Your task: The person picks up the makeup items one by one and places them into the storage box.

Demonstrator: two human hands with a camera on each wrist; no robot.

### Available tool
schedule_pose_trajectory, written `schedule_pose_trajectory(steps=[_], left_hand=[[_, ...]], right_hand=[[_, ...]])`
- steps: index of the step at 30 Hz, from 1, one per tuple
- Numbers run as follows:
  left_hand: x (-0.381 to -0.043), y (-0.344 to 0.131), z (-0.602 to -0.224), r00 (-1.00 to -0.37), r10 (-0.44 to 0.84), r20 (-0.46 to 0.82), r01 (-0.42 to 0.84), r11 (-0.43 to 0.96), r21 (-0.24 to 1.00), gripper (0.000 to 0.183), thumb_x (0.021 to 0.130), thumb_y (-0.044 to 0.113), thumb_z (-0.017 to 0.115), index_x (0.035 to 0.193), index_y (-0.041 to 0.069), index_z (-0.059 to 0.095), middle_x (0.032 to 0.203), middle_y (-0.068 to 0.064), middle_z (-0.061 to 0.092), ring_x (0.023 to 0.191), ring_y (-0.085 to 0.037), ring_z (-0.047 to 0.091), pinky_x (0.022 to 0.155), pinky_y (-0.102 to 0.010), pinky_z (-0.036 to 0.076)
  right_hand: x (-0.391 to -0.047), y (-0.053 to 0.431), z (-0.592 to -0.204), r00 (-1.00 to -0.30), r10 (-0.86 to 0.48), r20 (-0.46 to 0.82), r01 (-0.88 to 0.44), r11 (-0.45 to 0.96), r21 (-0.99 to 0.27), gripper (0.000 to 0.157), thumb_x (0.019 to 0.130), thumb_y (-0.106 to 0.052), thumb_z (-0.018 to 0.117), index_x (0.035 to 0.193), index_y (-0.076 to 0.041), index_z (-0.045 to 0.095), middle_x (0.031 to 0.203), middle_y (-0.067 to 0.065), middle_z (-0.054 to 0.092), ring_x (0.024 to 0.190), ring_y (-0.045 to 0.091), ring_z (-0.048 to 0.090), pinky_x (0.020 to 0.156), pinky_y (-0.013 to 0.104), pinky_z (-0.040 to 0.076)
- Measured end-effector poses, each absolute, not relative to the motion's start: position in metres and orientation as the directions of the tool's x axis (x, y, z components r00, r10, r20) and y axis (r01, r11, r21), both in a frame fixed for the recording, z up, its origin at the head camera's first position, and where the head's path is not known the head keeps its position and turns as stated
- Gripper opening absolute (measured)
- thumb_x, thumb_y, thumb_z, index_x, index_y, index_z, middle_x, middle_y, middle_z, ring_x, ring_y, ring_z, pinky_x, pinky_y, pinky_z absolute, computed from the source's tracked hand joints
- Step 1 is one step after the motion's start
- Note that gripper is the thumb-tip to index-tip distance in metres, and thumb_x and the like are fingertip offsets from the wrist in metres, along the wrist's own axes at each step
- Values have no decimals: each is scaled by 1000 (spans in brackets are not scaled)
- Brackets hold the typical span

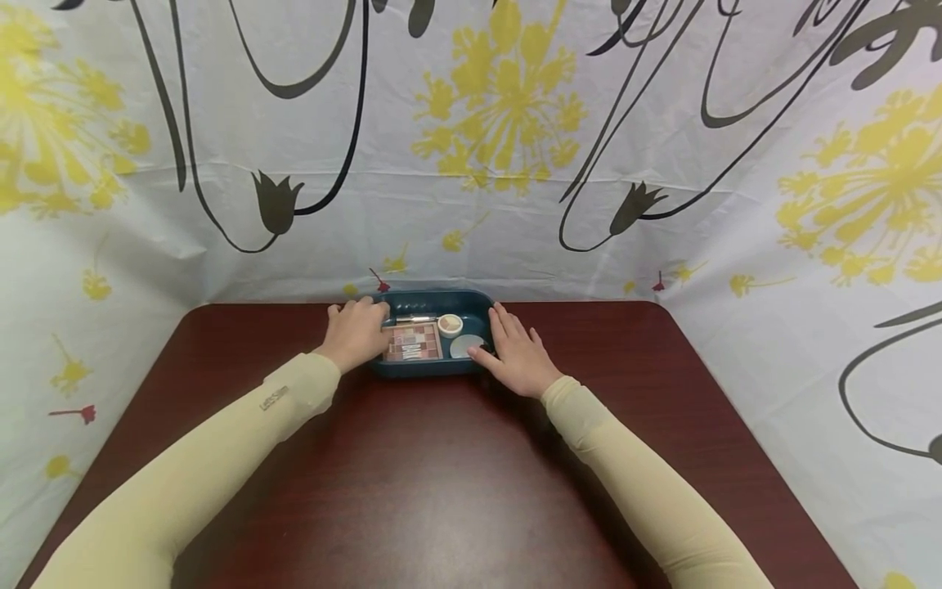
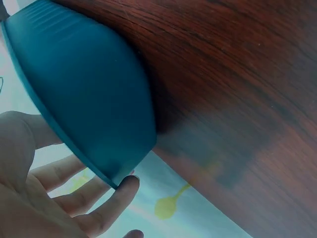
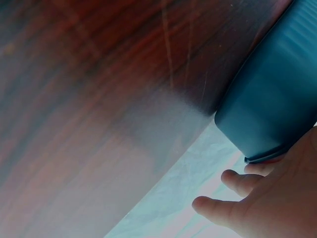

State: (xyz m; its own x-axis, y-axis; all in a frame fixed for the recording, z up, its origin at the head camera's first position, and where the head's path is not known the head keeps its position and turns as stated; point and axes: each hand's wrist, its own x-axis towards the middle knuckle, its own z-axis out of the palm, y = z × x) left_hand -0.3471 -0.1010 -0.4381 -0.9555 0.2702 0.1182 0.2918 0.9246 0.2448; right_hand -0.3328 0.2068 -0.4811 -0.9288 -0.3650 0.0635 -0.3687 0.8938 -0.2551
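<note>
A dark blue tray (image 1: 427, 369) rests near the table's far edge. Inside lie a makeup palette (image 1: 414, 342) with "NUDE"-like lettering, a small round pot (image 1: 450, 325) with a pale patterned top, a silvery disc (image 1: 467, 346) and a slim pen-like stick (image 1: 415, 318). My left hand (image 1: 356, 334) grips the tray's left end, fingers bent over the rim. In the left wrist view, a fingertip (image 2: 130, 184) touches the rim's corner. My right hand (image 1: 519, 353) rests at the right end, fingers fairly straight along the rim, thumb (image 1: 482, 357) reaching over it toward the disc.
The dark reddish-brown wooden table (image 1: 441, 491) extends toward me from the tray. A white cloth (image 1: 471, 229) printed with yellow and dark flowers hangs right behind the far edge and along both sides.
</note>
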Motion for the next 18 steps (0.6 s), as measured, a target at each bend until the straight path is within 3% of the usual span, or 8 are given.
schedule_pose_trajectory(steps=[9, 18], left_hand=[[-336, -108, -434, -936, 284, 206, 335, 898, 284, 33, 95, 22, 67, 122, 4, 70, 110, -17, 60, 95, -38, 58, 73, -53, 51], [-316, -111, -422, -931, 241, 275, 334, 866, 371, 35, 98, 26, 64, 126, 6, 67, 121, -17, 57, 107, -40, 54, 82, -57, 46]], right_hand=[[-330, 205, -479, -929, -365, 55, -367, 896, -252, 97, 95, -78, 25, 163, -11, 8, 169, 6, 2, 153, 29, 12, 115, 65, 16], [-333, 208, -482, -928, -369, 58, -371, 894, -252, 99, 94, -81, 24, 163, -12, 6, 169, 6, 1, 153, 31, 11, 115, 65, 15]])
